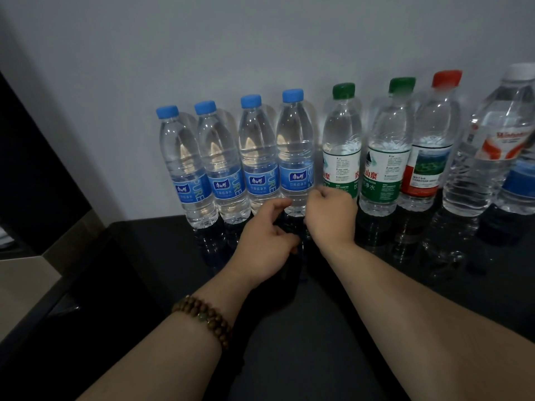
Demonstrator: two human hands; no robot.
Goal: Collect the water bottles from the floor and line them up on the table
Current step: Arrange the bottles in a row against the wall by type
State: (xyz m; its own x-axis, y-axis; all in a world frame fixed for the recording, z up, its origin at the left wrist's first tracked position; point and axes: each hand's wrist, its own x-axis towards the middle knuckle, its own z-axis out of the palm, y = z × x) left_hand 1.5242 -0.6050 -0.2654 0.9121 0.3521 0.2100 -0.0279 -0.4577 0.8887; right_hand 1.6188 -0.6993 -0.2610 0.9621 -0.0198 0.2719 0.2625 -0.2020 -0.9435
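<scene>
Several water bottles stand in a row against the wall at the back of the black table point(304, 319). From the left there are a first point(185, 166), second point(223, 166), third point(257, 157) and fourth blue-capped bottle point(295, 151), then two green-capped bottles point(341, 140) point(388, 157), a red-capped bottle point(431, 140) and a large white-capped bottle point(489, 157). My left hand point(266, 238) is loosely curled, its thumb tip at the fourth bottle's base. My right hand point(330, 215) is curled beside that bottle's right side, in front of the first green-capped one, holding nothing visible.
Another bottle with a blue label point(521, 183) shows at the far right edge. The table's left edge point(121, 227) drops off to a tan surface point(26, 285) and dark panel. A beaded bracelet point(202, 316) is on my left wrist.
</scene>
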